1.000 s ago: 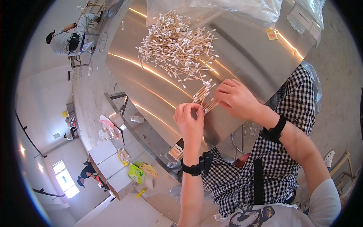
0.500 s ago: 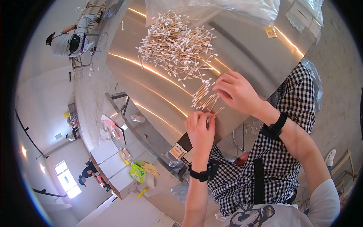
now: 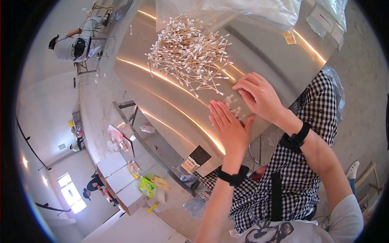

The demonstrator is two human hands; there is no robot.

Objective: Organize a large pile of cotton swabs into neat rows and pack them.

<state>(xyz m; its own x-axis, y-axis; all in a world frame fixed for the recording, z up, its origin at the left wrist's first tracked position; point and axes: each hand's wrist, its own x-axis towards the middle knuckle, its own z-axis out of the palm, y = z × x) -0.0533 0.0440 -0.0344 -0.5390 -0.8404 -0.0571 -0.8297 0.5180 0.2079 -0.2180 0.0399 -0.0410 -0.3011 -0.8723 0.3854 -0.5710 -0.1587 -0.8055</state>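
Note:
My left hand (image 3: 230, 129) lies nearly flat over a small group of cotton swabs (image 3: 232, 103), its fingers stretched out and thumb apart. White tips show between my two hands; the rest of the group is hidden under the left palm. Just to the right, my right hand (image 3: 261, 97) hovers by those tips, fingers partly bent and apart, with nothing visible in them. Beyond both hands spreads a large loose heap of cotton swabs (image 3: 188, 52) with pale sticks and white ends, on a shiny metal tabletop (image 3: 174, 105).
At the table's near left corner, a small pack of swabs (image 3: 190, 165) lies beside a dark square (image 3: 200, 155). Clear plastic bags (image 3: 259, 12) cover the far edge. A small yellow card (image 3: 289, 38) lies to the right. Open cartons (image 3: 117, 174) stand on the left, with people farther off.
My left hand has moved up and right, flattening from a pinch over the small group of swabs. My right hand has shifted slightly right. The dark square is now uncovered.

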